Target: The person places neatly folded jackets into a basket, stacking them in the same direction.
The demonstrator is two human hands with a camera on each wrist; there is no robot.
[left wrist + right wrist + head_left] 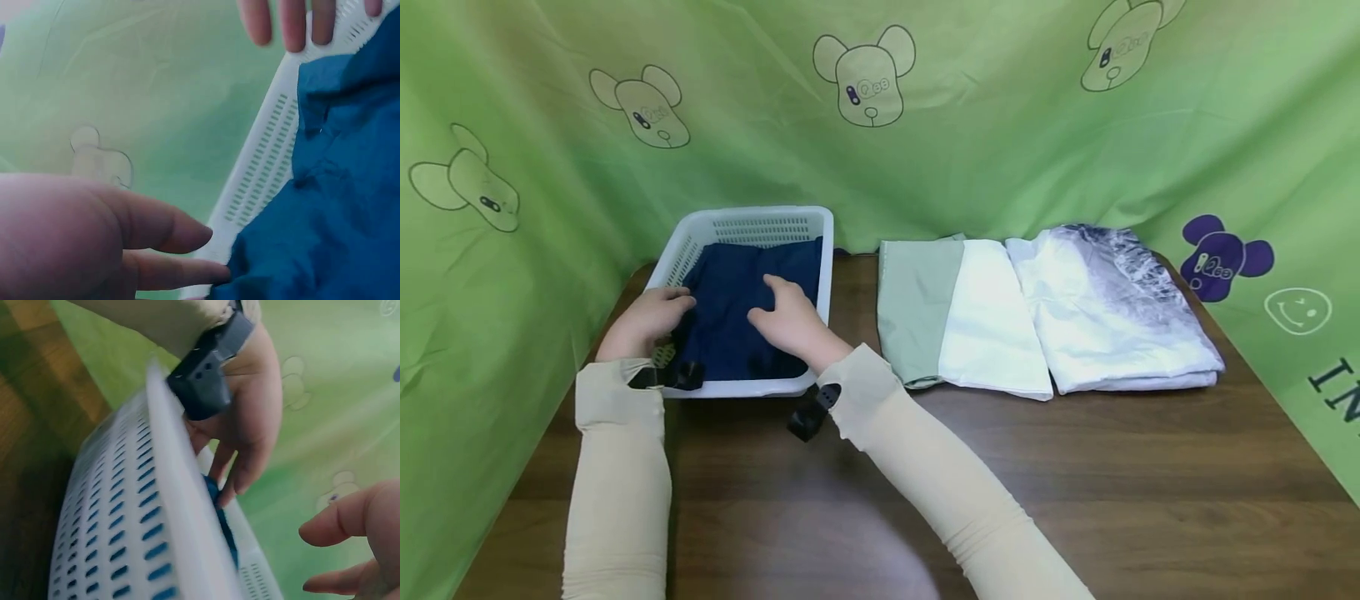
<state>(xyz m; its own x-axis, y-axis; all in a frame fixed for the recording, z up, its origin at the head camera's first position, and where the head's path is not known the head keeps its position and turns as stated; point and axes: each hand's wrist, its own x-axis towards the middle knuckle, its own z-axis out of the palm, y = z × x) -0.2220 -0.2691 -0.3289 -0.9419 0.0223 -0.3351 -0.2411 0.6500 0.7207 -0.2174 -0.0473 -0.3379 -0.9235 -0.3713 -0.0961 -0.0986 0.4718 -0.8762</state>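
Note:
A dark blue folded cloth (pixel 737 333) lies inside a white plastic basket (pixel 752 388) with slotted walls. At the basket's left side, my left hand (pixel 651 321) reaches over the rim; its extended fingers (pixel 181 269) touch or nearly touch the cloth's edge in the left wrist view. My right hand (pixel 792 321) hovers above the cloth's right part, thumb and fingers spread apart with nothing between them. In the right wrist view the left hand (pixel 250 419) points down past the rim beside a sliver of blue cloth (pixel 219 500).
Right of the basket, a folded green and white cloth (pixel 966 317) lies on the brown wooden table (pixel 760 517). Beside it is a folded white cloth with a grey print (pixel 1120 325). A green curtain (pixel 985 150) with cartoon heads hangs behind and along both sides.

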